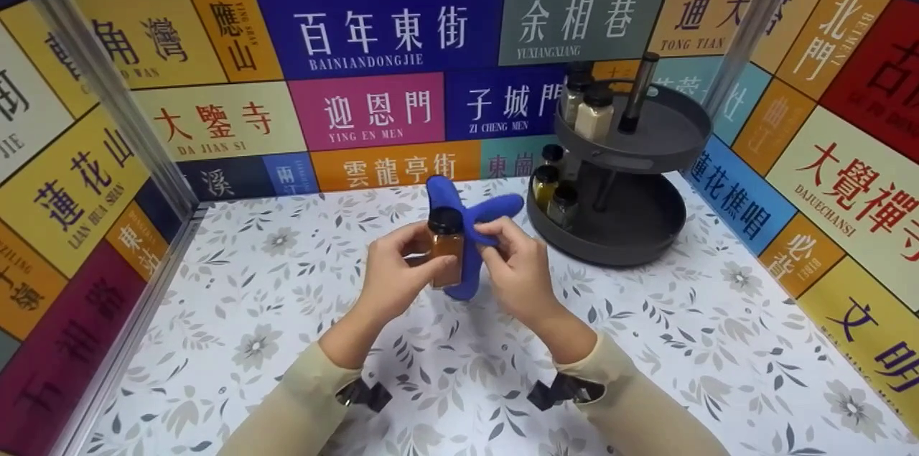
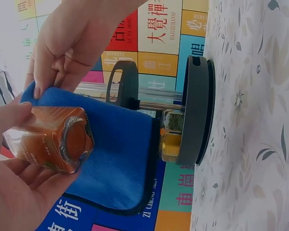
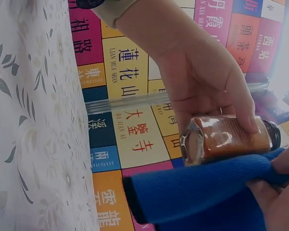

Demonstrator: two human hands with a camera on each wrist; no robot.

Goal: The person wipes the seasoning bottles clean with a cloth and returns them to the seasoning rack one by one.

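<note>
My left hand [image 1: 400, 262] grips a glass spice jar [image 1: 446, 255] with a black lid and orange-brown powder inside, held upright above the table. A blue cloth [image 1: 470, 266] hangs right beside the jar, and my right hand [image 1: 520, 266] pinches its upper part between thumb and fingers. In the left wrist view the jar [image 2: 58, 139] shows its base, with the cloth [image 2: 115, 159] spread behind it. The right wrist view shows the cloth [image 3: 202, 185] folded over along the jar's side [image 3: 226, 139]; the right fingers are partly cut off there.
A dark two-tier round rack [image 1: 646, 240] stands at the back right, with several spice jars [image 1: 594, 111] on its left side. Beneath my hands lies a floral-patterned tabletop [image 1: 287, 370]. Walls of coloured sign panels [image 1: 380, 29] surround the table, with clear posts at the corners.
</note>
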